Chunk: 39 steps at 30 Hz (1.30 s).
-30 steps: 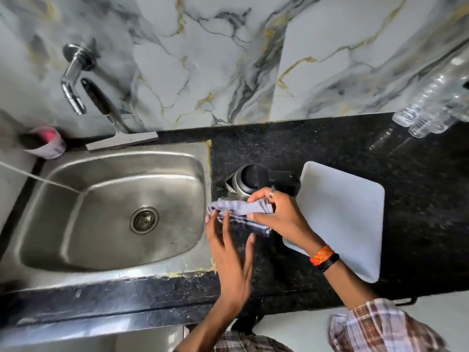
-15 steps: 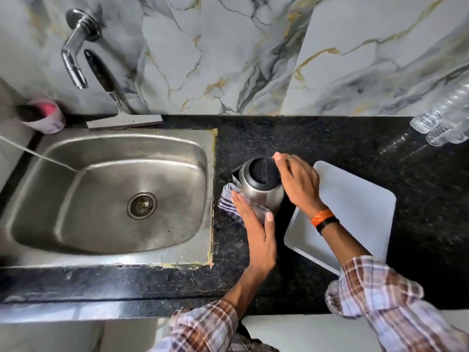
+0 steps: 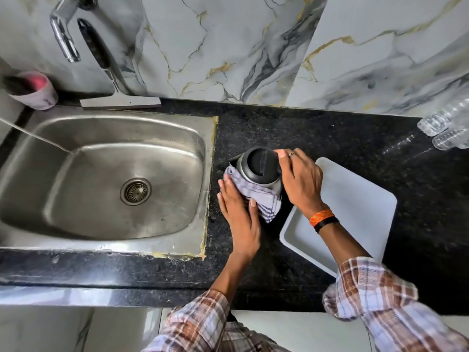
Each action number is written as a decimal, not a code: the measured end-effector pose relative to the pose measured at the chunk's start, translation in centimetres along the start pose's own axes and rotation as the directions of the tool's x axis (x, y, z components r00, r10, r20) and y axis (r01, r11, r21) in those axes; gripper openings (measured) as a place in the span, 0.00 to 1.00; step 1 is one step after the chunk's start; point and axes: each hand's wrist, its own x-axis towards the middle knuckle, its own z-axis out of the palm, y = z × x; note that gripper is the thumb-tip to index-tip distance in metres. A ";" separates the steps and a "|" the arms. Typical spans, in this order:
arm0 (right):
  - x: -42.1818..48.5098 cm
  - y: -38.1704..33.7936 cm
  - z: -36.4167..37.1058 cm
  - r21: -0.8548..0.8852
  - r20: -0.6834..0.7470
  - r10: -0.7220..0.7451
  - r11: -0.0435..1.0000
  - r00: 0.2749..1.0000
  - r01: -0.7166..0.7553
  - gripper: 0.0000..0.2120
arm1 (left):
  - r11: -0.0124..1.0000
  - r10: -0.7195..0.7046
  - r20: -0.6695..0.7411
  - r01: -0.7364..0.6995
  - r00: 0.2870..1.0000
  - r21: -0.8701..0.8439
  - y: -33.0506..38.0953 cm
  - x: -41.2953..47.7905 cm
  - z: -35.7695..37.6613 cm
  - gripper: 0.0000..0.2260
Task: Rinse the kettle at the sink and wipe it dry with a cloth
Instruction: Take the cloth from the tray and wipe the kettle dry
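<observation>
On the table [image 3: 330, 133], the right hand [image 3: 300, 182] grips the kettle [image 3: 261, 168] while the left hand [image 3: 238, 214], fingers straight, presses the cloth [image 3: 265, 200] against it

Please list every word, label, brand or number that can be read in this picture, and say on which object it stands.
No text can be read.
The pink cup bears a small dark mark, too blurred to read.
The kettle, cloth and tray show no lettering.

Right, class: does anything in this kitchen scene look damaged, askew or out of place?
The sealant along the right and front rim of the sink is yellowed and ragged. The white tray lies askew to the counter edge.
</observation>
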 end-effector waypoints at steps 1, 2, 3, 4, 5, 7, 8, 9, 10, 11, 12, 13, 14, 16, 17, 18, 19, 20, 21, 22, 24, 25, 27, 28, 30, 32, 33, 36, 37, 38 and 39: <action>-0.1 0.0 0.1 -0.021 -0.028 -0.013 1.000 1.000 0.013 0.22 | 0.997 -0.059 0.011 0.059 0.998 -0.043 0.1 -0.1 0.2 0.31; -0.1 0.1 0.3 -0.039 -0.053 -0.024 0.999 0.998 0.022 0.20 | 0.989 -0.106 0.029 0.109 0.994 -0.105 0.0 -0.2 0.4 0.31; -0.1 0.2 0.5 -0.055 -0.071 -0.031 0.998 0.997 0.027 0.18 | 0.968 -0.167 0.038 0.171 0.985 -0.185 -0.1 -0.3 0.6 0.31; -0.1 0.3 0.7 -0.068 -0.082 -0.035 0.997 0.996 0.029 0.17 | 0.933 -0.238 0.044 0.241 0.970 -0.267 -0.1 -0.4 0.7 0.30; -0.1 0.5 0.8 -0.077 -0.087 -0.040 0.996 0.995 0.034 0.16 | 0.890 -0.310 0.058 0.311 0.949 -0.335 -0.2 -0.4 0.6 0.29; -0.1 0.7 1.0 -0.088 -0.089 -0.055 0.995 0.995 0.048 0.16 | 0.830 -0.364 0.096 0.370 0.926 -0.417 -0.9 -0.3 -0.1 0.29; -0.1 0.8 1.1 -0.094 -0.089 -0.063 0.994 0.994 0.054 0.16 | 0.813 -0.368 0.110 0.377 0.923 -0.444 -1.2 0.0 -0.6 0.30; -0.2 0.9 1.1 -0.102 -0.090 -0.070 0.993 0.993 0.061 0.16 | 0.788 -0.376 0.128 0.389 0.918 -0.477 -1.1 0.3 -0.9 0.30; -0.2 1.0 1.1 -0.114 -0.092 -0.081 0.991 0.992 0.070 0.17 | 0.755 -0.391 0.147 0.408 0.908 -0.513 -0.7 0.9 -1.2 0.30; -0.2 1.0 1.1 -0.137 -0.093 -0.097 0.987 0.991 0.084 0.18 | 0.734 -0.406 0.150 0.420 0.901 -0.533 -0.1 1.6 -1.3 0.31; -0.2 1.0 1.1 -0.173 -0.089 -0.117 0.980 0.989 0.101 0.19 | 0.734 -0.405 0.141 0.414 0.903 -0.539 0.6 2.3 -1.2 0.32; -0.2 1.0 1.0 -0.214 -0.079 -0.141 0.969 0.987 0.122 0.20 | 0.750 -0.387 0.120 0.388 0.914 -0.536 1.3 3.2 -1.1 0.31; -0.1 0.9 1.0 -0.251 -0.061 -0.164 0.957 0.985 0.143 0.22 | 0.767 -0.359 0.098 0.353 0.928 -0.536 1.6 4.0 -1.0 0.28; 0.2 0.2 1.1 -0.290 0.000 -0.177 0.942 0.984 0.169 0.26 | 0.775 -0.344 0.081 0.331 0.936 -0.538 1.4 5.4 -0.9 0.23; 0.2 -0.3 1.2 -0.291 0.030 -0.177 0.940 0.984 0.178 0.28 | 0.762 -0.363 0.096 0.354 0.927 -0.542 1.0 5.9 -1.0 0.22; 0.2 -0.7 1.4 -0.284 0.053 -0.186 0.939 0.981 0.193 0.29 | 0.749 -0.379 0.119 0.380 0.918 -0.543 0.4 6.1 -1.1 0.21; 0.1 -1.0 1.6 -0.272 0.067 -0.207 0.937 0.976 0.218 0.30 | 0.748 -0.383 0.134 0.392 0.914 -0.536 0.1 6.2 -1.3 0.21; 0.1 -1.2 1.6 -0.259 0.075 -0.229 0.935 0.971 0.241 0.31 | 0.744 -0.389 0.143 0.402 0.910 -0.533 -0.1 6.1 -1.3 0.20; 0.0 -1.2 1.6 -0.245 0.077 -0.244 0.935 0.967 0.256 0.30 | 0.731 -0.402 0.157 0.419 0.902 -0.538 0.0 6.1 -1.4 0.20; 0.1 -1.0 1.5 -0.233 0.072 -0.253 0.936 0.965 0.263 0.30 | 0.714 -0.398 0.170 0.421 0.902 -0.559 0.4 6.1 -1.4 0.21; 0.1 -0.7 1.3 -0.213 0.068 -0.271 0.936 0.960 0.279 0.29 | 0.709 -0.326 0.175 0.363 0.929 -0.605 1.1 6.6 -1.6 0.22; 0.1 -0.5 1.3 -0.205 0.073 -0.284 0.934 0.956 0.293 0.29 | 0.712 -0.295 0.179 0.341 0.939 -0.613 1.2 7.1 -1.7 0.22; -0.1 -0.4 1.3 -0.195 0.094 -0.311 0.926 0.946 0.324 0.30 | 0.698 -0.278 0.233 0.362 0.932 -0.618 0.8 8.3 -2.1 0.21; -0.1 -0.4 1.3 -0.196 0.099 -0.327 0.920 0.940 0.340 0.30 | 0.698 -0.280 0.267 0.387 0.922 -0.602 0.4 8.9 -2.3 0.20; 0.0 -0.3 1.1 -0.197 0.099 -0.354 0.909 0.930 0.367 0.32 | 0.755 -0.281 0.336 0.423 0.899 -0.500 0.0 10.3 -2.8 0.17; 0.0 -0.3 0.9 -0.198 0.100 -0.370 0.902 0.924 0.383 0.34 | 0.808 -0.263 0.416 0.435 0.870 -0.398 -0.1 11.4 -3.1 0.16; 0.0 -0.3 0.9 -0.201 0.097 -0.375 0.900 0.922 0.387 0.34 | 0.810 -0.265 0.455 0.453 0.850 -0.373 -0.1 11.8 -3.3 0.16; -0.1 0.0 1.2 -0.203 0.098 -0.384 0.895 0.918 0.396 0.34 | 0.800 -0.185 0.488 0.419 0.853 -0.430 0.6 12.2 -4.3 0.24; -0.1 0.1 1.3 -0.201 0.104 -0.385 0.895 0.917 0.398 0.34 | 0.818 -0.107 0.514 0.369 0.851 -0.441 0.5 12.6 -4.5 0.29; -0.1 0.2 1.3 -0.202 0.109 -0.385 0.894 0.916 0.400 0.34 | 0.815 -0.046 0.580 0.366 0.813 -0.449 0.4 13.5 -4.6 0.33; -0.1 0.2 1.4 -0.205 0.111 -0.388 0.892 0.915 0.403 0.34 | 0.805 -0.012 0.646 0.390 0.763 -0.446 0.4 14.7 -4.6 0.34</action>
